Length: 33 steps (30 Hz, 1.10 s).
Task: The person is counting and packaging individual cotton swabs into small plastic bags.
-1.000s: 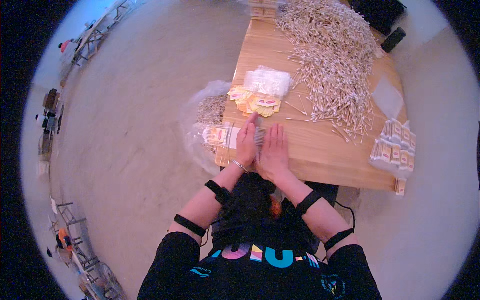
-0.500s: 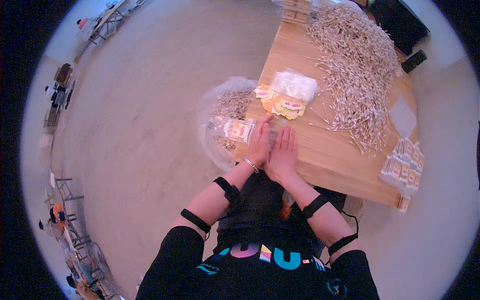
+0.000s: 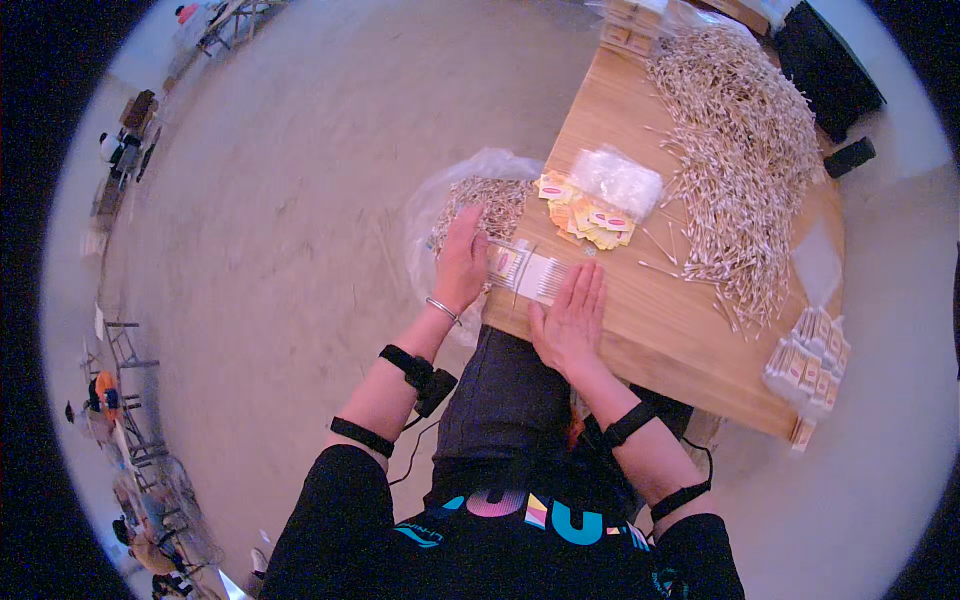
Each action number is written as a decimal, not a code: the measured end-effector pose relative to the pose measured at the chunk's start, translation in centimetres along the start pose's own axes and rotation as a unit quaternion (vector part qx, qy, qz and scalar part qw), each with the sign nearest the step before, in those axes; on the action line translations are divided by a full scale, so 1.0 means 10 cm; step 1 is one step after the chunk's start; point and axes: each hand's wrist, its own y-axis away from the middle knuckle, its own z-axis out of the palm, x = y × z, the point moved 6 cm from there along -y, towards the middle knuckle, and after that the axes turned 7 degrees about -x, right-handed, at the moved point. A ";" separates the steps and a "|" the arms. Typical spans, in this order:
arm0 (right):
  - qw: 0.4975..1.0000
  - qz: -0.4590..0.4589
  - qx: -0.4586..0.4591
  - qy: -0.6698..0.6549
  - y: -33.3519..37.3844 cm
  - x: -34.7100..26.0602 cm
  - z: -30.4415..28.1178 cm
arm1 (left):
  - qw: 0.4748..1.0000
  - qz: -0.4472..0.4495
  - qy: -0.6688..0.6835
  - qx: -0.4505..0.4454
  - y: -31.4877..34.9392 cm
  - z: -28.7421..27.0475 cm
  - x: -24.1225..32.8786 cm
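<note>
Near the table's front left corner lies a small clear packet of cotton swabs [image 3: 503,262] with a printed card in it. Just right of it, a row of cotton swabs [image 3: 543,278] lies side by side with white card showing among them. My right hand [image 3: 572,318] is open, palm down, its outstretched fingers over the right end of that row. At the packet's left end is my left hand [image 3: 462,265], its fingers stretched out beyond the table edge. Whether its hidden thumb pinches the packet does not show.
A large heap of loose cotton swabs [image 3: 745,150] covers the table's right side. Yellow printed cards [image 3: 595,222] and clear plastic bags [image 3: 615,180] lie beyond my hands. A bag of packed swabs [image 3: 808,365] sits at the right edge. A plastic-lined container of swabs [image 3: 480,205] stands left below the table.
My left hand has moved left, away from my right hand, uncovering the row of swabs and the packet beside it. My right hand stays flat at the row. The view has shifted slightly.
</note>
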 end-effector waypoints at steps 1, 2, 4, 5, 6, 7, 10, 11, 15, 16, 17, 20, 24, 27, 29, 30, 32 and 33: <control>1.000 -0.001 -0.004 0.001 -0.01 -0.02 0.00 | 1.000 -0.016 -0.003 0.002 -0.01 0.00 -0.09; 1.000 0.000 -0.008 0.002 -0.02 -0.03 0.00 | 0.999 -0.032 -0.005 0.004 -0.02 0.00 -0.13; 1.000 0.002 -0.014 0.006 -0.05 -0.06 0.00 | 0.995 -0.088 0.015 -0.047 -0.05 0.06 -0.26; 1.000 0.006 -0.017 0.009 -0.08 -0.06 0.01 | 0.986 -0.129 0.037 -0.101 -0.07 0.08 -0.24; 1.000 0.010 -0.019 0.012 -0.10 -0.06 0.01 | 0.972 -0.168 0.059 -0.155 -0.07 0.13 -0.25; 0.999 0.012 -0.028 0.020 -0.11 -0.07 0.02 | 0.971 -0.159 0.078 -0.158 -0.07 0.21 -0.31; 0.999 0.001 -0.039 0.034 -0.15 -0.20 0.03 | 0.959 -0.158 0.171 -0.159 0.01 0.30 -0.51; 0.999 0.001 -0.035 0.037 -0.16 -0.21 0.04 | 0.943 -0.173 0.234 -0.164 0.01 0.36 -0.51; 0.999 -0.021 -0.018 0.022 -0.20 -0.30 0.08 | 0.882 -0.212 0.386 -0.169 0.03 0.47 -0.51; 0.999 -0.023 -0.013 0.019 -0.21 -0.33 0.09 | 0.871 -0.212 0.412 -0.162 0.04 0.48 -0.50; 1.000 -0.024 -0.009 0.015 -0.22 -0.36 0.09 | 0.860 -0.211 0.438 -0.156 0.03 0.47 -0.47; 1.000 -0.031 -0.004 -0.002 -0.20 -0.43 0.09 | 0.858 -0.212 0.446 -0.139 0.03 0.42 -0.40; 1.000 -0.021 -0.009 -0.001 -0.22 -0.50 0.11 | 0.872 -0.203 0.429 -0.120 0.03 0.37 -0.37; 0.999 -0.039 -0.001 -0.007 -0.24 -0.53 0.14 | 0.889 -0.179 0.407 -0.106 0.03 0.35 -0.33; 0.996 -0.034 0.022 -0.076 -0.25 -0.50 0.13 | 0.890 -0.181 0.406 -0.102 0.03 0.35 -0.34; 0.993 -0.033 0.033 -0.110 -0.27 -0.48 0.12 | 0.890 -0.182 0.405 -0.100 0.03 0.34 -0.35; 0.966 -0.025 0.103 -0.236 -0.32 -0.37 0.04 | 0.893 -0.192 0.389 -0.118 0.01 0.33 -0.39; 0.944 -0.021 0.135 -0.299 -0.34 -0.32 0.02 | 0.895 -0.198 0.380 -0.127 0.02 0.32 -0.42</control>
